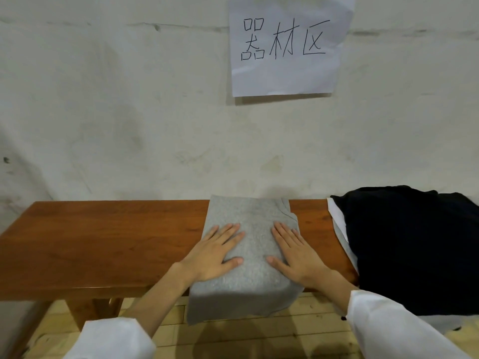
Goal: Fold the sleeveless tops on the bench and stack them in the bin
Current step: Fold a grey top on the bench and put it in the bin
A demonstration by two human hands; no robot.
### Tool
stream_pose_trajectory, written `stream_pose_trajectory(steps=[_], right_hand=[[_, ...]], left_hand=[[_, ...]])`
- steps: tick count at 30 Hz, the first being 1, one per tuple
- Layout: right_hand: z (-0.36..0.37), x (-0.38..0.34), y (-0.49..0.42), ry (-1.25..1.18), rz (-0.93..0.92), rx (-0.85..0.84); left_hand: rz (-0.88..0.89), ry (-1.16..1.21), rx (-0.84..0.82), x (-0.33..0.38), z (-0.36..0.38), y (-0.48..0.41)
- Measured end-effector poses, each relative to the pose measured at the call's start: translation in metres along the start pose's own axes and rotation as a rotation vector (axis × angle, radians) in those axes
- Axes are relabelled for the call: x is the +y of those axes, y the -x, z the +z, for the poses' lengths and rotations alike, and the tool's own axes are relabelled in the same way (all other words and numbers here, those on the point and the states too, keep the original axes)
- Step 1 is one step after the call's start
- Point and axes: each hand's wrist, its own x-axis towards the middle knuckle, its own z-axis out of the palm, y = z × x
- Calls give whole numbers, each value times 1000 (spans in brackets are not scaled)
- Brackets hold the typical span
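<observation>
Spread flat, the left grip [216, 255] and right grip [298, 255] press the part-folded grey top [255, 226]; beside the right grip a dark pile [414, 242] waits unfolded.

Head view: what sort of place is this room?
Probably a storage or equipment room: a handwritten sign reading 器材区 (equipment area) hangs on a rough white wall, above a plain wooden bench holding a grey top.

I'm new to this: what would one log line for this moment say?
step: pressing grey top flat on bench | left hand: open, palm down | right hand: open, palm down | dark clothes pile: right end | bin: not in view
</observation>
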Motion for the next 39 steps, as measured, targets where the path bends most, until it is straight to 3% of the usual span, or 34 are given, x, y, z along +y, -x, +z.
stream_pose_trajectory(steps=[9, 15, 22, 25, 27, 29, 34, 39], right_hand=[[5, -1, 14, 23, -102, 3], [5, -10, 30, 57, -136, -12], [-3, -23, 36, 193, -81, -69], [4, -26, 36, 78, 133, -246], [4, -32, 43, 180, 117, -290], [-9, -35, 46, 218, 28, -211], [-50, -47, 59, 152, -123, -308], [-85, -60, 64, 18, -44, -178]], left_hand=[[-148, 20, 72, 28, 18, 31], [-153, -75, 83, 36, 23, 47], [-119, -81, -1, 39, 14, 53], [-103, -125, -28, 39, 13, 55], [-96, -117, -48, 41, 10, 57], [-94, -61, -68, 43, 2, 59], [-123, 257, -90, 48, -38, 72], [-87, 338, -39, 47, -83, 81]])
